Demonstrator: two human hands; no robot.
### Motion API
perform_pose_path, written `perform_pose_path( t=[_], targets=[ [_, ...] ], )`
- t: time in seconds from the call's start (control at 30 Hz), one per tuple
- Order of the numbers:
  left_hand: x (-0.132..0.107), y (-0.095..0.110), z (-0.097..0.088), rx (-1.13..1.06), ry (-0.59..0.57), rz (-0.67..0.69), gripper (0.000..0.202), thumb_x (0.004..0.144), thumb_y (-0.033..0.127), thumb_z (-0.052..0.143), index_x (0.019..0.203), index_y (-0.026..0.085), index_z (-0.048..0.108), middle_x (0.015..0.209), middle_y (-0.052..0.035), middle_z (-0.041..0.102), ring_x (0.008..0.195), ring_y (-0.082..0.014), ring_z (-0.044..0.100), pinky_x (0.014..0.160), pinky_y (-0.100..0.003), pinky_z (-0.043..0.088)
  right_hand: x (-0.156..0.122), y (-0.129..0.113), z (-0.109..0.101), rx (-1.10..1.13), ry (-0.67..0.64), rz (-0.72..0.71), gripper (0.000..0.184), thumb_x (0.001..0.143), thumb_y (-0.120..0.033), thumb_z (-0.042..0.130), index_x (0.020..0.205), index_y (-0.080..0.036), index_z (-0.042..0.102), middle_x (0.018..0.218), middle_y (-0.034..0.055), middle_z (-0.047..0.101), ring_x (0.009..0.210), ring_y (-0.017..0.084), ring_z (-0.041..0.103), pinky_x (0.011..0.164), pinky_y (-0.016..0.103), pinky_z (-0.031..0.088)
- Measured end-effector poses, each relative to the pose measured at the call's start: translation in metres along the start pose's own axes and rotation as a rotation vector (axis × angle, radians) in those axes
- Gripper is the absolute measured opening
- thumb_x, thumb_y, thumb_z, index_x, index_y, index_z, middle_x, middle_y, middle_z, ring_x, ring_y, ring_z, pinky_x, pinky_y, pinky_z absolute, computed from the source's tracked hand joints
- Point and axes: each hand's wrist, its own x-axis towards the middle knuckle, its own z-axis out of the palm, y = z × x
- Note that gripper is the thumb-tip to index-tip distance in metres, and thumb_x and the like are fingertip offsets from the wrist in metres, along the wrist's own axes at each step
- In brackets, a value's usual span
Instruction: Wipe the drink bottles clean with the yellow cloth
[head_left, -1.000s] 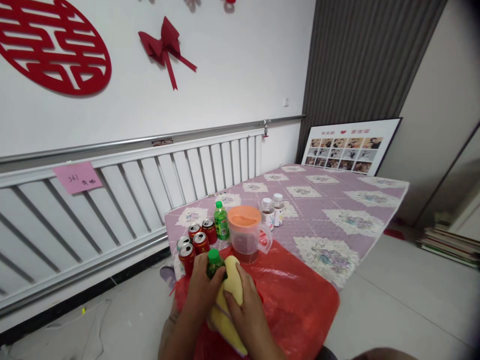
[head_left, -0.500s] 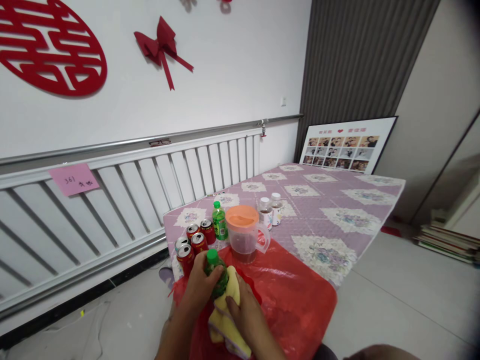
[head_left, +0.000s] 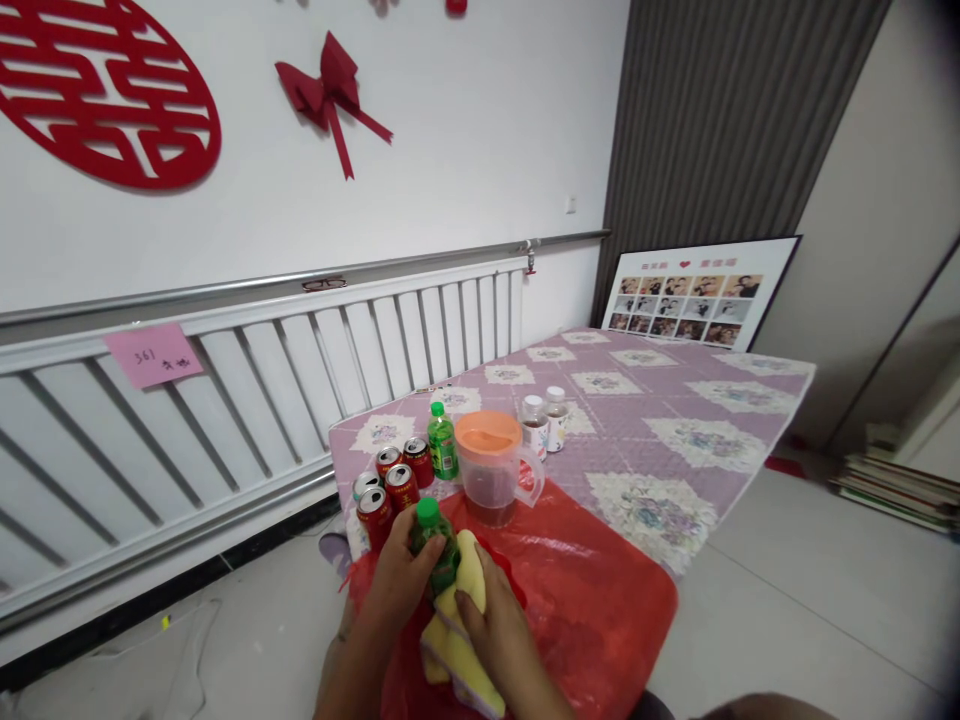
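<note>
My left hand (head_left: pixel 405 565) is wrapped round a green plastic bottle (head_left: pixel 442 545) with a green cap, near the table's front edge. In my right hand (head_left: pixel 491 605) is a yellow cloth (head_left: pixel 457 645), bunched up against the bottle's right side; its lower end hangs down. Beneath both hands lies a red plastic sheet (head_left: pixel 585 600). Part of a red rim shows behind the cloth, mostly hidden. Just beyond my hands stands a clear pitcher (head_left: pixel 484 485) with an orange lid and some dark liquid at its bottom.
Several drink cans (head_left: pixel 401 487) stand left of the pitcher, beside a second green bottle (head_left: pixel 442 445). Two small white-capped bottles (head_left: pixel 535 430) are behind the pitcher's handle. A flowered cloth covers the table (head_left: pixel 630 405). A white radiator (head_left: pixel 262 370) runs along the wall.
Hands, bottle and cloth keep nearly the same pose. The whole view has shifted slightly, with things appearing a little further right.
</note>
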Motion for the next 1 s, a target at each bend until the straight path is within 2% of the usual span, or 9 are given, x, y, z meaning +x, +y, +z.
perform_pose_path(
  t=[0.17,0.3,0.63,0.77,0.9,1.0],
  targets=[
    [-0.002,0.007,0.004,0.15,0.089,0.01,0.046,0.081,0.035,0.063,0.123,0.02,0.056,0.119,-0.0087,0.069,0.111,-0.0257,0.065,0.1,-0.041,0.049,-0.002,-0.025,-0.007,0.036,0.036,-0.015,0.063,0.087,-0.03,0.054,0.148,-0.018,0.046,0.149,0.0124,0.055,0.139,0.028,0.051,0.115,0.046,0.043],
    [0.001,0.008,0.004,0.173,0.109,0.003,0.048,0.08,0.035,0.064,0.124,0.02,0.054,0.123,-0.0101,0.067,0.116,-0.0268,0.063,0.102,-0.041,0.047,-0.002,-0.042,-0.014,0.018,0.008,-0.029,0.065,0.088,-0.03,0.052,0.151,-0.015,0.042,0.153,0.0138,0.051,0.141,0.028,0.048,0.117,0.048,0.04],
    [0.01,0.017,0.005,0.177,0.117,-0.027,0.04,0.08,0.037,0.062,0.116,0.022,0.057,0.112,-0.0093,0.071,0.11,-0.028,0.066,0.097,-0.039,0.048,0.0,-0.021,-0.016,-0.056,-0.115,0.031,0.064,0.083,-0.022,0.055,0.146,-0.01,0.049,0.144,0.0176,0.059,0.134,0.03,0.056,0.114,0.049,0.044],
    [0.014,0.015,0.004,0.173,0.121,-0.017,0.035,0.08,0.036,0.063,0.112,0.023,0.058,0.11,-0.008,0.072,0.107,-0.0288,0.066,0.096,-0.04,0.048,-0.002,-0.045,-0.027,-0.086,-0.171,0.065,0.067,0.085,-0.023,0.053,0.151,-0.014,0.043,0.15,0.0154,0.054,0.138,0.03,0.052,0.117,0.05,0.04],
    [0.019,0.009,0.0,0.167,0.123,-0.002,0.037,0.078,0.04,0.065,0.108,0.021,0.06,0.106,-0.0093,0.072,0.104,-0.0301,0.066,0.096,-0.043,0.048,-0.006,-0.074,-0.03,-0.093,-0.273,0.028,0.071,0.083,-0.021,0.054,0.153,-0.016,0.041,0.155,0.0115,0.048,0.143,0.027,0.045,0.121,0.046,0.035],
    [0.023,0.006,-0.002,0.135,0.126,-0.007,0.032,0.079,0.042,0.065,0.103,0.022,0.061,0.1,-0.007,0.073,0.099,-0.0275,0.068,0.092,-0.041,0.05,-0.009,-0.073,-0.023,-0.096,-0.333,0.024,0.071,0.081,-0.019,0.056,0.151,-0.017,0.045,0.154,0.0108,0.051,0.141,0.028,0.047,0.12,0.044,0.036]
  ],
)
